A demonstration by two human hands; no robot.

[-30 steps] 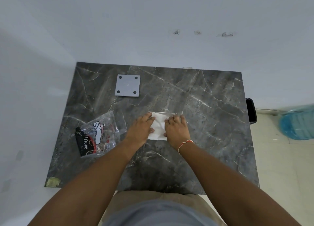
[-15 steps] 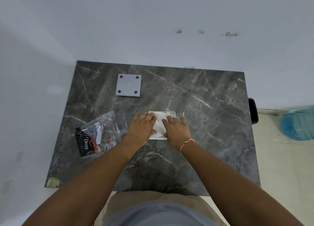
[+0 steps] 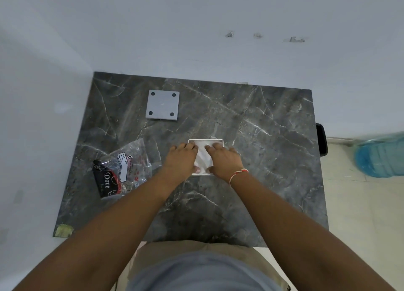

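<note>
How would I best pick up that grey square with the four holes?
Probably by two opposite edges, coming straight down from above. The grey square lies flat and thin on the table, with bare room on every side, so you can pinch its left and right edges.

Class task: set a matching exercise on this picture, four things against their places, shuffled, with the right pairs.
1 white square piece
2 grey four-hole plate
3 Dove bag
4 blue bottle

A floor, right of the table
B table's far left part
C under left hand and right hand
D table's near left edge

Pairs: 1-C, 2-B, 3-D, 4-A
</note>
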